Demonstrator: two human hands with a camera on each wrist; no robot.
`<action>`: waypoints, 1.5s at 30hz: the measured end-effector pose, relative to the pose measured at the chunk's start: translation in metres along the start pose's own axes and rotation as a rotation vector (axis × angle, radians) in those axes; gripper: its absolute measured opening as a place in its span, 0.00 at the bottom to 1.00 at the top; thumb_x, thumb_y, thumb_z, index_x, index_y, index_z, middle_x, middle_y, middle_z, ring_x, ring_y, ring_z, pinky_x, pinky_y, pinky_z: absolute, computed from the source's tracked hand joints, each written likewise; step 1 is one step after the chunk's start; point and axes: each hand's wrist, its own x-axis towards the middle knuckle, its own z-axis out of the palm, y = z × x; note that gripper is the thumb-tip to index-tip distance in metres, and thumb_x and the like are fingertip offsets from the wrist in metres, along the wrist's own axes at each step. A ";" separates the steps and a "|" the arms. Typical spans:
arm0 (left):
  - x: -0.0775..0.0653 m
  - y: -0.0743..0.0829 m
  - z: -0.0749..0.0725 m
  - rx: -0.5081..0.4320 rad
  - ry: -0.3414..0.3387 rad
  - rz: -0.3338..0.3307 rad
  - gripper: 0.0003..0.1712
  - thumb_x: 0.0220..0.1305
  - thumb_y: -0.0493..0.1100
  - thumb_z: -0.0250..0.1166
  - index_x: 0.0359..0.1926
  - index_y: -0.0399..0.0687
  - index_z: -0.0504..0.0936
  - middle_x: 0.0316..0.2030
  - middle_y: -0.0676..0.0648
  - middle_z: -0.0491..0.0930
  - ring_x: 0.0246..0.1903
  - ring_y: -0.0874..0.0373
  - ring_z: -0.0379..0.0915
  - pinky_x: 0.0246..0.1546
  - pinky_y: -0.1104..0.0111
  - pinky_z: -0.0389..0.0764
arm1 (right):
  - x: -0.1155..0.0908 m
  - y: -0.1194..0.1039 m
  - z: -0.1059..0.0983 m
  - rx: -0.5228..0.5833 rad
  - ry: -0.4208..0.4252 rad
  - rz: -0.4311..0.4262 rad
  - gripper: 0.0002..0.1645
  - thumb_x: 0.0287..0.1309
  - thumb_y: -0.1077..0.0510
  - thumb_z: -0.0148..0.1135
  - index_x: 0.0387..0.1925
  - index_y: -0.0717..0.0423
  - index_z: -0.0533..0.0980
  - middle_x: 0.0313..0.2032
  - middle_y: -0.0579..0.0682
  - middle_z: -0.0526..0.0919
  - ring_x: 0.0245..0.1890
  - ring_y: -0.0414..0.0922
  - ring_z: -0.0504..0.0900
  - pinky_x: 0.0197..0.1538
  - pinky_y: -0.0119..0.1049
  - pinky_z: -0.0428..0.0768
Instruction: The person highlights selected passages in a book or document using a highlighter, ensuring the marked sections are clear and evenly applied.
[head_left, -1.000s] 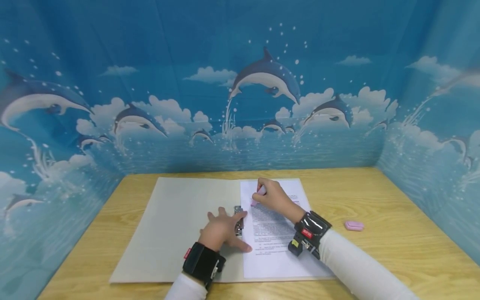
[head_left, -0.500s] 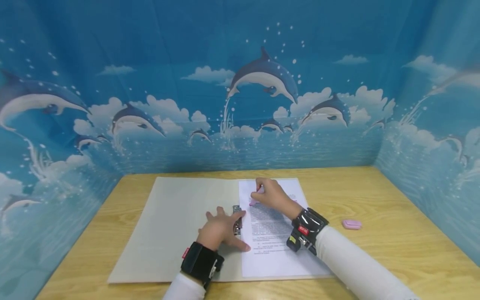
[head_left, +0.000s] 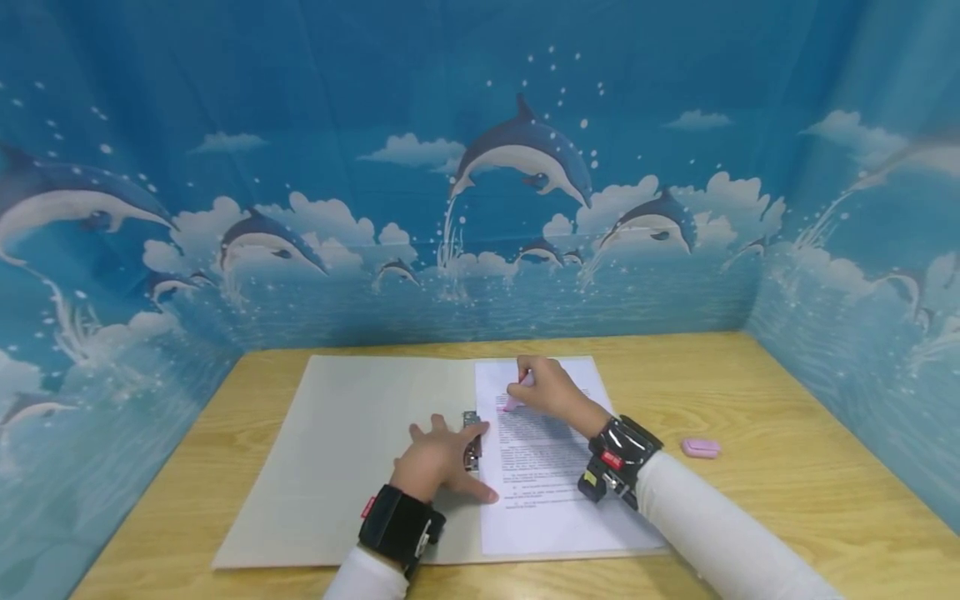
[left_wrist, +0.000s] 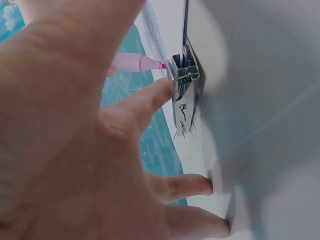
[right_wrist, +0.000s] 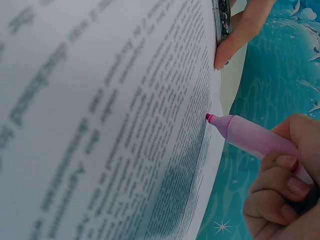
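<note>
A pink highlighter (right_wrist: 257, 137) is pinched in my right hand (head_left: 551, 389), its fingers curled round the barrel. The dark pink tip stands right at the printed text near the upper left of the white sheet (head_left: 555, 529). My left hand (head_left: 438, 458) rests with fingers spread on the open folder (head_left: 352, 450), thumb on the sheet's left edge and index finger over the metal clip (left_wrist: 184, 75). In the right wrist view, the left fingertip shows beside that clip. The highlighter's pink cap (head_left: 701, 448) lies on the table right of the folder.
The folder lies flat on a wooden table (head_left: 795, 508). Blue curtains (head_left: 360, 200) printed with dolphins stand along the back and both sides. Each wrist wears a black strap with a small camera.
The right hand and highlighter have shifted slightly to the right along the text line, and a short pink mark shows at the line's left. The left hand stays on the folder.
</note>
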 end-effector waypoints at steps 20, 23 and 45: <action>0.000 0.002 0.000 0.003 -0.006 -0.010 0.62 0.22 0.70 0.74 0.67 0.71 0.62 0.71 0.29 0.48 0.65 0.22 0.40 0.50 0.25 0.63 | -0.006 0.009 -0.013 0.005 -0.017 0.062 0.11 0.45 0.61 0.62 0.18 0.54 0.67 0.16 0.47 0.68 0.13 0.39 0.66 0.17 0.30 0.64; 0.000 0.001 0.000 0.004 -0.006 -0.002 0.61 0.23 0.69 0.74 0.67 0.71 0.62 0.71 0.29 0.48 0.64 0.22 0.40 0.50 0.26 0.63 | -0.007 0.012 -0.014 0.001 -0.014 0.059 0.12 0.46 0.61 0.62 0.18 0.55 0.67 0.17 0.48 0.68 0.14 0.40 0.66 0.18 0.31 0.65; 0.005 0.000 0.004 -0.016 -0.002 -0.006 0.62 0.21 0.70 0.75 0.67 0.71 0.63 0.71 0.30 0.48 0.65 0.22 0.39 0.47 0.25 0.64 | -0.015 0.026 -0.028 -0.029 0.009 0.090 0.13 0.46 0.60 0.63 0.18 0.54 0.66 0.18 0.49 0.68 0.17 0.41 0.65 0.20 0.32 0.64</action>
